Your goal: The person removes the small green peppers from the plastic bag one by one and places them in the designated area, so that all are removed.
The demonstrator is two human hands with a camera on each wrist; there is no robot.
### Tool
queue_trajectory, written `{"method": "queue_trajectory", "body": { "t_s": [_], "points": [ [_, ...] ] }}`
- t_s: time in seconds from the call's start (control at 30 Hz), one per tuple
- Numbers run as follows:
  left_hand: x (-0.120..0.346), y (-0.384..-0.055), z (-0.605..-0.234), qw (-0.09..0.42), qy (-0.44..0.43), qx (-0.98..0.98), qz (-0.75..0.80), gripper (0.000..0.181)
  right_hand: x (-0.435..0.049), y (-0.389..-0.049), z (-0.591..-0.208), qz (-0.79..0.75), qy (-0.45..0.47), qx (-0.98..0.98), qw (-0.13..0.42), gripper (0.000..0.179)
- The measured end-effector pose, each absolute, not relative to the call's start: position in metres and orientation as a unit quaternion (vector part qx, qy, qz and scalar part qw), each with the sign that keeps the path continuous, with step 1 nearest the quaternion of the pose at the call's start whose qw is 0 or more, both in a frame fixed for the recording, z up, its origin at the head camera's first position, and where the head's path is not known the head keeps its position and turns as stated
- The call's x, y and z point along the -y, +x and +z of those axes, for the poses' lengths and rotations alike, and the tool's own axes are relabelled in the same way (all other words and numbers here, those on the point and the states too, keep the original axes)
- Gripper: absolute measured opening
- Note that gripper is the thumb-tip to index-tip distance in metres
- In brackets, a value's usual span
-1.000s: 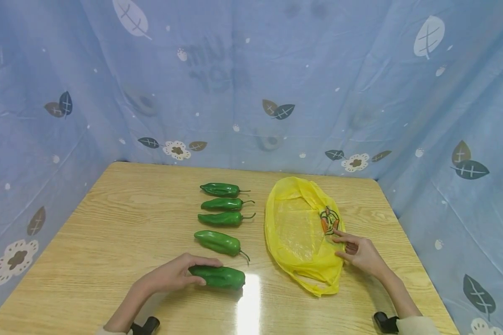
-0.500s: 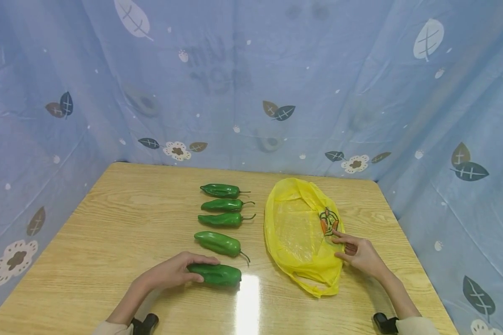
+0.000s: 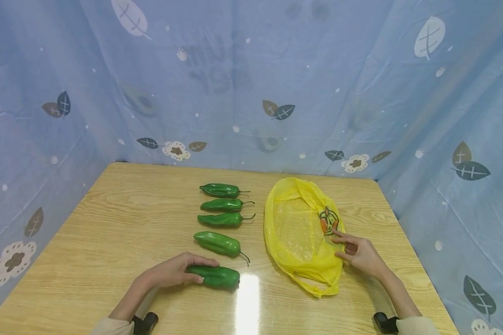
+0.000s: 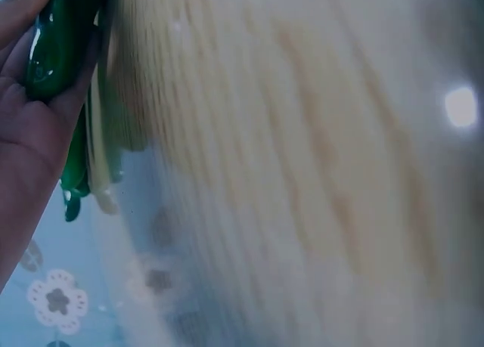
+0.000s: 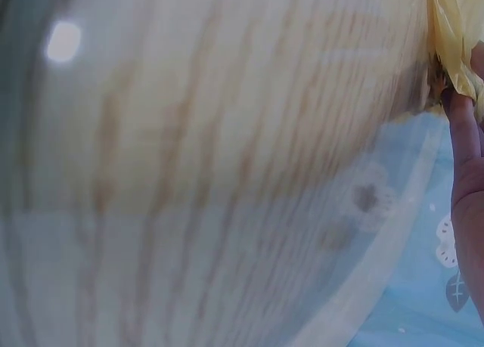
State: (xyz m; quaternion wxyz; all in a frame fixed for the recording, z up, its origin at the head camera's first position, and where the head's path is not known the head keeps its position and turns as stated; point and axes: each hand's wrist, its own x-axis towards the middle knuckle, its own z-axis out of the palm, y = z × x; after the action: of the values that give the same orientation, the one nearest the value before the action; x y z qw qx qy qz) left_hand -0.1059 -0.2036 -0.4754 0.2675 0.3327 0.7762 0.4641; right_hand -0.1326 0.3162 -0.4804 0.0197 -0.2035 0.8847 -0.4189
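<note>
My left hand (image 3: 173, 271) grips a green pepper (image 3: 219, 277) near the front of the table, thumb on its near side and fingers over the far side. The pepper's blunt end points right; its other end is hidden in the palm. In the left wrist view the same pepper (image 4: 62, 48) lies against the palm. To the right, a yellow plastic bag (image 3: 272, 235) lies spread with its mouth open. My right hand (image 3: 362, 255) pinches the bag's right edge, beside a printed picture. The bag's edge (image 5: 452, 41) also shows at the fingers in the right wrist view.
Several more green peppers lie in a column beyond the left hand, the nearest pepper (image 3: 218, 243) slightly tilted, stems to the right. The wooden table (image 3: 130, 209) ends at a blue patterned curtain (image 3: 234, 83) behind and on both sides.
The left hand has drawn its pepper slightly to the left. The right hand and the bag stay in place.
</note>
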Motion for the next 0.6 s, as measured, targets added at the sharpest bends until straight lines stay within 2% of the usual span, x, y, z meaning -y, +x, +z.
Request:
{"method": "queue_trajectory", "body": {
  "t_s": [0.33,0.5,0.6],
  "points": [
    [0.200,-0.108,-0.463,0.268,0.323,-0.808,0.414,0.049,-0.315,-0.138,-0.473,-0.403,-0.237,-0.883,0.030,0.039],
    [0.200,-0.107,-0.454,0.261,0.328,-0.814,0.402,0.054,-0.309,-0.132,-0.443,-0.324,-0.220,-0.918,0.064,0.045],
    [0.205,-0.106,-0.443,0.234,0.325,-0.825,0.399,0.054,-0.304,-0.127,-0.417,-0.263,-0.189,-0.944,0.067,0.054]
  ]
}}
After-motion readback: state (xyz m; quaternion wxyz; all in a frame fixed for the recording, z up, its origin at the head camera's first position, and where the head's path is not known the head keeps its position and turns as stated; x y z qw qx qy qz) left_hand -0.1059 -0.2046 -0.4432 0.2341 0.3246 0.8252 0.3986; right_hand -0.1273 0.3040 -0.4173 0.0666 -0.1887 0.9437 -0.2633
